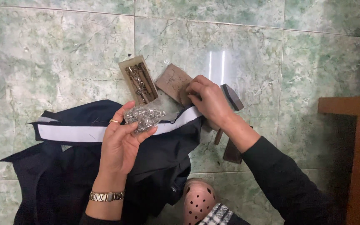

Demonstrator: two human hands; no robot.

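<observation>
Dark cloth [80, 166] with a white band [72, 133] lies spread on the marble floor [42, 62], flat as if for working. Over it the left hand [119, 143] pinches a clear bag of small metal fasteners [144, 117], lifted near the band, its contents shiny and heaped. Just beyond sits an open box [138, 81] of metal pieces. Right of that, the right hand [209, 100] grips a brown block [172, 82], fingers curled over its edge, near a hammer [232, 98].

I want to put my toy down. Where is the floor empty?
The green tile floor is bare left of the small box, and on the right toward the wooden furniture. It is crowded in the middle, around the dark cloth and both hands.
</observation>
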